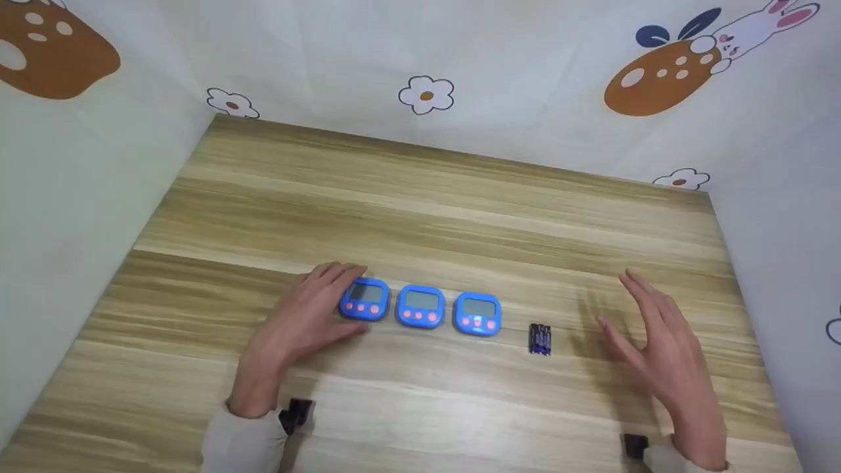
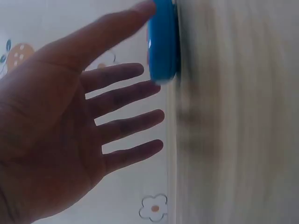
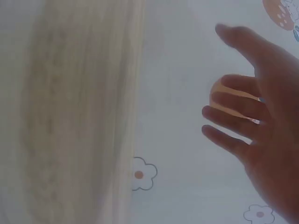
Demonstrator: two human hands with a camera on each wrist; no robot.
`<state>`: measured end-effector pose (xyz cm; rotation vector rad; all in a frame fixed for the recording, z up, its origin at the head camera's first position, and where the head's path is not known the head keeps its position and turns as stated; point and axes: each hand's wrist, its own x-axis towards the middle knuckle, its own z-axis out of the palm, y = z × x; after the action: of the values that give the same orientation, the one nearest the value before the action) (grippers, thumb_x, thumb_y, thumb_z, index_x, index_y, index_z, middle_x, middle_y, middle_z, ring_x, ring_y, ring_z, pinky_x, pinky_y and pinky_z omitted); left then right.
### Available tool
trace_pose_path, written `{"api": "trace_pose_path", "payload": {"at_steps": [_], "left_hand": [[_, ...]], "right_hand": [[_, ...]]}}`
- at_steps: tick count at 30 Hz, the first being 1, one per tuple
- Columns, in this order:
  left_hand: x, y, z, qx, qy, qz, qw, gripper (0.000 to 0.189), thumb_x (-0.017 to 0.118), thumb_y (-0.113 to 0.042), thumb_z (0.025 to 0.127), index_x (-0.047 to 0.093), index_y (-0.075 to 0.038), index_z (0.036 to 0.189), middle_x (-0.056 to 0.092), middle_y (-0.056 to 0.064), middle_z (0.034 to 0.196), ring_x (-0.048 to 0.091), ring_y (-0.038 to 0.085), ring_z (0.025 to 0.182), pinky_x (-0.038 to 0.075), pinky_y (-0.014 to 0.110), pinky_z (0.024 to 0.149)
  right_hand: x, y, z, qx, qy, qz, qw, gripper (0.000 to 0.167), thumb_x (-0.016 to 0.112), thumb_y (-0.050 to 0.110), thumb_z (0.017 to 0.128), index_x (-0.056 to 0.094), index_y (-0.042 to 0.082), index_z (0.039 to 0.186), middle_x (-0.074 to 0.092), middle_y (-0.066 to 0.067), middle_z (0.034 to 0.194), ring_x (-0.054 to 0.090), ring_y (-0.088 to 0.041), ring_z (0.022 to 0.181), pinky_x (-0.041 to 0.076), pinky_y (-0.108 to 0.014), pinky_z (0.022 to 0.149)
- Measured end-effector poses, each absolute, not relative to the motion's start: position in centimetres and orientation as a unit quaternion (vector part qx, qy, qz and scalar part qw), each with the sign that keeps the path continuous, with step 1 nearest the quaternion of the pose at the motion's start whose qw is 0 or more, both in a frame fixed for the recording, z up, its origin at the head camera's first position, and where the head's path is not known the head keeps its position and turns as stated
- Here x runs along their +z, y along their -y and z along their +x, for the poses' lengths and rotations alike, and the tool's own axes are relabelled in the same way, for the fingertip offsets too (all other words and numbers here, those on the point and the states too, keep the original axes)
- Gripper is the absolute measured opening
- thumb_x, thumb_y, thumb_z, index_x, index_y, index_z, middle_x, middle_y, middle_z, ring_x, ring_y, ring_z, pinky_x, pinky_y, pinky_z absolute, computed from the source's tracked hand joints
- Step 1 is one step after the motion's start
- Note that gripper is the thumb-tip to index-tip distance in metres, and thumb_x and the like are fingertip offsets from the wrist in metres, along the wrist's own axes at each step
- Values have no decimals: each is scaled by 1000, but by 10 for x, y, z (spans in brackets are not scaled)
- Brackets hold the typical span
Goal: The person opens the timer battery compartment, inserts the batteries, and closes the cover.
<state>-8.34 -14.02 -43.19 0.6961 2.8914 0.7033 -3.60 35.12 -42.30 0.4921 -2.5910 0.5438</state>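
Three blue digital timers with grey screens and pink buttons lie in a row: a left timer [image 1: 364, 299], a middle timer [image 1: 420, 307] and a right timer [image 1: 477, 314]. My left hand [image 1: 302, 318] is at the left timer, thumb on its near side and fingers by its far side. In the left wrist view the fingers are straight and spread, and the thumb tip overlaps the blue timer [image 2: 162, 44]. To the right of the row lie several small dark batteries [image 1: 540, 339], side by side. My right hand [image 1: 670, 355] hovers farther right, fingers extended, holding nothing.
The wood-grain tabletop [image 1: 420, 210] is bounded by a pale patterned cloth [image 1: 525, 72] at the back and both sides. Small black wrist mounts sit at the left cuff [image 1: 243, 440] and right cuff.
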Motion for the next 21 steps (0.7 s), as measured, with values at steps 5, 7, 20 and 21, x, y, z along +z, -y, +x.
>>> {"api": "trace_pose_path", "payload": {"at_steps": [5, 7, 20, 21], "left_hand": [[-433, 131, -91, 204, -944, 256, 40, 68, 85, -29, 77, 57, -7, 134, 58, 7, 129, 50, 27, 120, 41, 50, 100], [-431, 129, -93, 203, -945, 257, 24, 65, 87, -28, 75, 59, -6, 130, 60, 7, 123, 52, 25, 114, 44, 48, 97], [-388, 51, -95, 274, -903, 329, -17, 70, 84, -41, 75, 57, -11, 132, 57, 2, 122, 51, 17, 110, 47, 33, 93], [-384, 42, -95, 275, -899, 340, -14, 71, 83, -42, 75, 57, -11, 133, 56, 2, 123, 51, 16, 111, 46, 33, 93]], "right_hand": [[-425, -333, -45, 195, 923, 224, 247, 53, 75, 21, 82, 61, 6, 131, 67, -11, 116, 62, -28, 101, 49, -41, 83], [-426, -323, -47, 196, 921, 237, 237, 52, 76, 21, 82, 62, 6, 130, 68, -10, 116, 63, -26, 100, 50, -39, 84], [-390, -252, -72, 253, 904, 325, 118, 68, 83, 35, 78, 56, 14, 137, 60, 4, 131, 56, -16, 116, 47, -40, 95], [-387, -249, -73, 264, 902, 326, 104, 71, 83, 37, 78, 55, 15, 138, 59, 5, 132, 55, -16, 117, 47, -39, 95]]}}
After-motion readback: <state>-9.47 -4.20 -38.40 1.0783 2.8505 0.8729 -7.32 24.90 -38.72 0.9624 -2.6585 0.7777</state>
